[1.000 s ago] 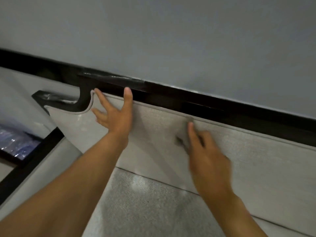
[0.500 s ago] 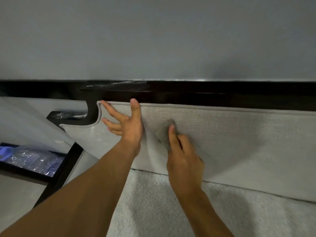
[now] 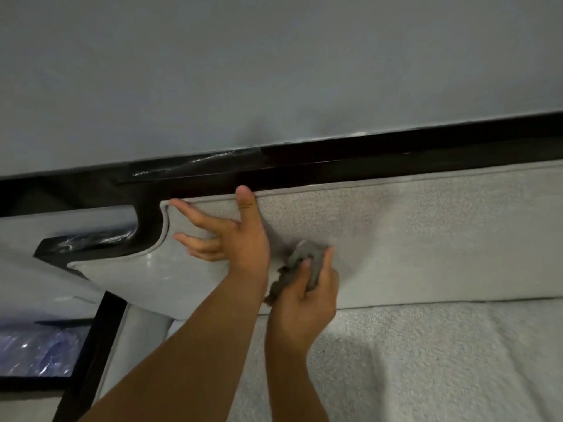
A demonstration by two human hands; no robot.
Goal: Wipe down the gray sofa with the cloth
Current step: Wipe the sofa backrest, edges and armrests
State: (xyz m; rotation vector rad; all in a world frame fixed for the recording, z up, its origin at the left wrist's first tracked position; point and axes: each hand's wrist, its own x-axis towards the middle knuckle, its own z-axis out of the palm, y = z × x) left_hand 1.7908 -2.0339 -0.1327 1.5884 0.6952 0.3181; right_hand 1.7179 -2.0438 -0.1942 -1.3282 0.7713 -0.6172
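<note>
While one cloth (image 3: 306,263) rubs one sofa (image 3: 426,239), two hands (image 3: 240,239) (image 3: 304,300)

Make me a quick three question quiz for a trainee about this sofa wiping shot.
1. True or false: the left hand holds the cloth.
2. Which part of the sofa is the cloth against? A) seat cushion B) back cushion C) black frame
3. Fill in: the left hand rests spread near the back cushion's top ____ corner.

Key: 1 false, the right hand holds it; 2 B; 3 left.
</note>
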